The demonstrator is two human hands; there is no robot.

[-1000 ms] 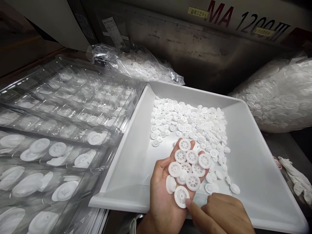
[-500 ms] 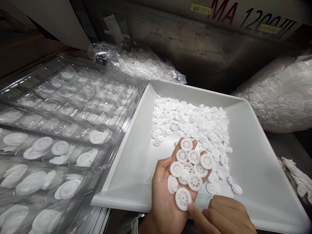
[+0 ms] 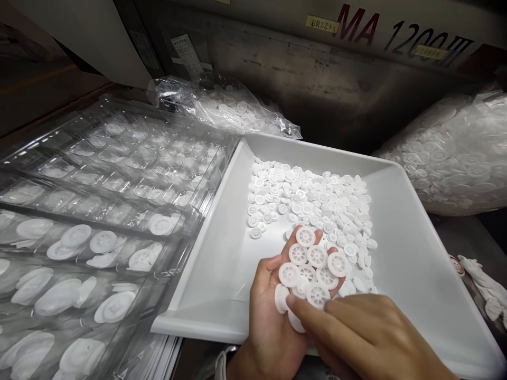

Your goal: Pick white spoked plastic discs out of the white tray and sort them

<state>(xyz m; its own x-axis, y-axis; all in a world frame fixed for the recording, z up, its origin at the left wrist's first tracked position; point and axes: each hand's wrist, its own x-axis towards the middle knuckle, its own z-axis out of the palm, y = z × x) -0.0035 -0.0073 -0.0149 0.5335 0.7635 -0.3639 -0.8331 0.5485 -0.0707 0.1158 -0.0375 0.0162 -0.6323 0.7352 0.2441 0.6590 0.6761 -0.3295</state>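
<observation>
My left hand (image 3: 273, 311) is palm up above the front of the white tray (image 3: 214, 264). A cluster of small white plastic spoked wheels (image 3: 317, 256) lies spread over its palm and fingers. My right hand (image 3: 356, 327) reaches across from the lower right, fingers curled and index finger stretched forward. Its fingertip touches the wheels near the heel of my left palm and partly covers a lower wheel (image 3: 296, 321). The inside of the right hand is hidden. Behind both hands, a loose pile of the same wheels (image 3: 304, 195) covers the back of the tray.
Clear plastic blister trays (image 3: 114, 184) with white parts in their pockets stand at left. Behind lies a clear bag (image 3: 229, 108) of white parts; a bigger full bag (image 3: 459, 153) bulges at right. White gloves (image 3: 481, 285) lie below it. A machine panel (image 3: 277, 58) spans the back.
My right hand has moved up and left over my left palm, its index fingertip going from the lowest wheel to those above. My left hand still bears the wheels. The view has shifted slightly.
</observation>
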